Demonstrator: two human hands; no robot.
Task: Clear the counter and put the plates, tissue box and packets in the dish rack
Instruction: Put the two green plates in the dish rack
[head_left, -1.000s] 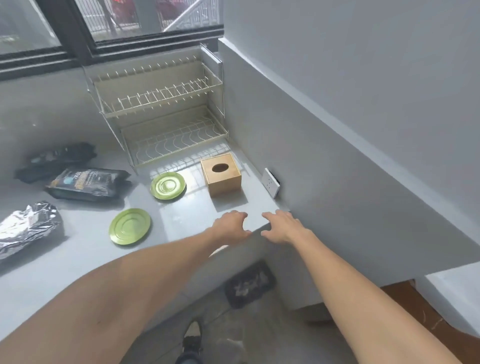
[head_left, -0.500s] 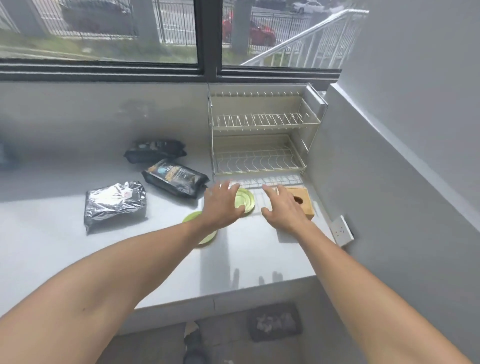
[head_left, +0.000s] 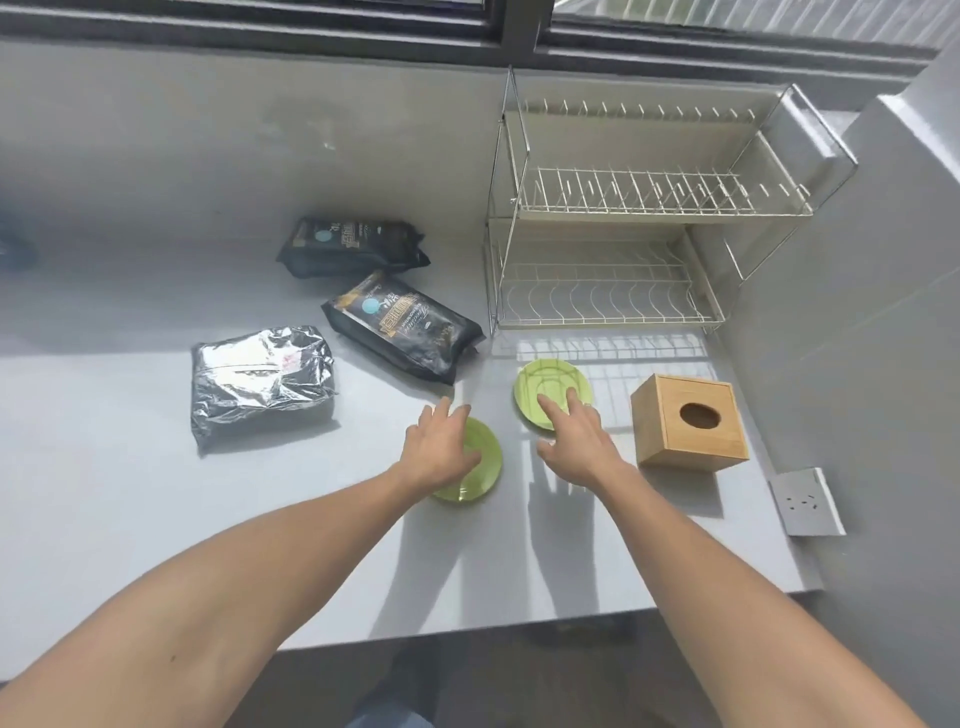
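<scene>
Two round green plates lie flat on the grey bench. The near green plate (head_left: 475, 470) is partly under the left hand (head_left: 439, 447). That hand is spread open over it with fingers apart, and I cannot tell if it touches the plate. The far green plate (head_left: 545, 387) sits just in front of the wire dish rack (head_left: 613, 228). The right hand (head_left: 576, 441) is open too, and its fingertips (head_left: 545, 402) lie over the near edge of that plate. Neither hand holds anything.

A square wooden tissue box (head_left: 691, 423) with an oval hole on top stands just right of the right hand. Left of the plates lie three packets: a shiny silver packet (head_left: 260, 384), a black packet (head_left: 402, 327) beside the rack, and another black packet (head_left: 353, 247) behind it. The rack's two shelves hold nothing. A white wall socket (head_left: 805, 501) is on the right.
</scene>
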